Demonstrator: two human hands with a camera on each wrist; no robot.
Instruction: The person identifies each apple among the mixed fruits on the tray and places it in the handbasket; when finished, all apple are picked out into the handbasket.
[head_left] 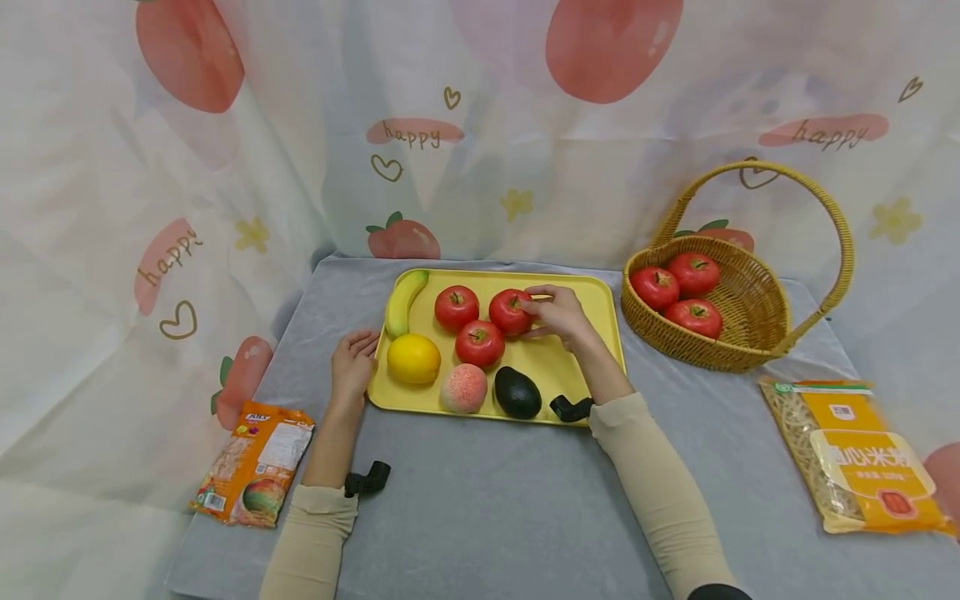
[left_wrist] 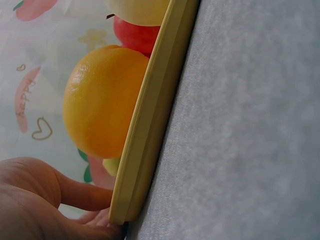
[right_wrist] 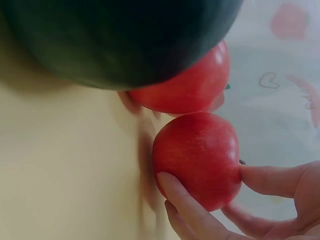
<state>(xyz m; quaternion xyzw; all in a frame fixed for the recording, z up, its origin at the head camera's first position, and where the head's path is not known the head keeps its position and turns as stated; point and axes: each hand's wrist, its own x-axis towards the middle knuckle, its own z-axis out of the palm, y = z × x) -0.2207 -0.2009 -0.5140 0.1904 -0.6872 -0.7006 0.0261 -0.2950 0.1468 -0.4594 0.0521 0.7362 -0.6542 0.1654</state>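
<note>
A yellow tray holds three red apples, a banana, a lemon, a peach and a dark avocado. My right hand grips the rightmost apple, with the thumb on one side and fingers on the other. That apple is close beside the other two apples on the tray. At the tray's left edge, my left hand pinches the rim between thumb and fingers, beside the lemon.
A wicker basket with a tall handle stands right of the tray and holds three red apples. An orange snack packet lies at the left, a yellow noodle bag at the right. Behind the grey-covered table hangs a printed curtain.
</note>
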